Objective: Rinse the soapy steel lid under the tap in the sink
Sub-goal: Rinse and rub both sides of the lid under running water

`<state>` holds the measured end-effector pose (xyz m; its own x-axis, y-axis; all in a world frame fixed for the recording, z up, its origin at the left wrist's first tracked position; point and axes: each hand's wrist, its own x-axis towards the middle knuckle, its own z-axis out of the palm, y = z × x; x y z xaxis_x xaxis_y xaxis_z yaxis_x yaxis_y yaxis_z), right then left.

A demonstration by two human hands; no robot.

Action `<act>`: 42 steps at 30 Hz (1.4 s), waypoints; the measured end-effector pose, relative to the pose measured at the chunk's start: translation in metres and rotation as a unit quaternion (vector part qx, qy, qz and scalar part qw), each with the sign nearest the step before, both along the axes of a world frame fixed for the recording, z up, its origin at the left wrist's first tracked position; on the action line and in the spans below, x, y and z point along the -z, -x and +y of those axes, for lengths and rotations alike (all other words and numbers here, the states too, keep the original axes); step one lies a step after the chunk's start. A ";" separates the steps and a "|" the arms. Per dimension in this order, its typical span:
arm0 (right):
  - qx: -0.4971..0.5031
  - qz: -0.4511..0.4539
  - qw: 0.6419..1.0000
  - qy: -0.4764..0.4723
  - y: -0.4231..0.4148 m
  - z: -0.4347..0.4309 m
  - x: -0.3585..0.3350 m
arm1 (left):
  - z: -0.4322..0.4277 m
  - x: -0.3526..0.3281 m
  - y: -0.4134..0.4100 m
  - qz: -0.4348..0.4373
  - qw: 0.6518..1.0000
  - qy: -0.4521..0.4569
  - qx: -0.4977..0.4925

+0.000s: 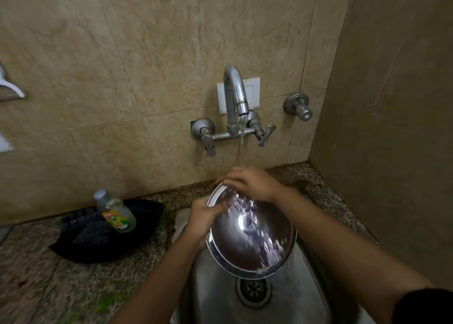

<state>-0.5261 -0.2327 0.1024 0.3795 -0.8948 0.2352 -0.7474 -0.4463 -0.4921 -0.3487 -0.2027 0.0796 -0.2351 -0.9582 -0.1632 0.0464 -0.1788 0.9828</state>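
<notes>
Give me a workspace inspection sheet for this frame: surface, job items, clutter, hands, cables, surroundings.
Surface: speckled granite counter around a steel sink; drain uncovered.
Job's things: steel lid held tilted over the sink, water and suds streaking it; tap running, its stream falling to the lid's upper edge.
Clutter: dish soap bottle lying in a black tray left of the sink.
Grippers: left hand grips the lid's left rim; right hand on its top edge, fingers over the rim.
Cables: nothing seen.
Surroundings: beige tiled wall, white wall plate behind the tap, separate valve to its right.
</notes>
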 end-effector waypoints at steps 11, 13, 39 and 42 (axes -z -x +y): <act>-0.004 -0.093 0.990 -0.110 -0.008 0.004 -0.024 | -0.007 -0.007 0.001 -0.008 0.999 0.015 0.031; -0.031 -0.071 0.992 -0.097 -0.013 0.000 -0.026 | -0.006 -0.010 0.003 -0.004 0.999 0.021 0.026; 0.099 -0.316 0.926 -0.182 0.013 0.004 -0.018 | -0.032 -0.010 -0.020 -0.076 0.991 -0.037 0.104; 0.043 -0.254 0.950 -0.175 -0.009 -0.002 -0.023 | -0.029 -0.020 -0.010 -0.081 0.990 0.004 0.112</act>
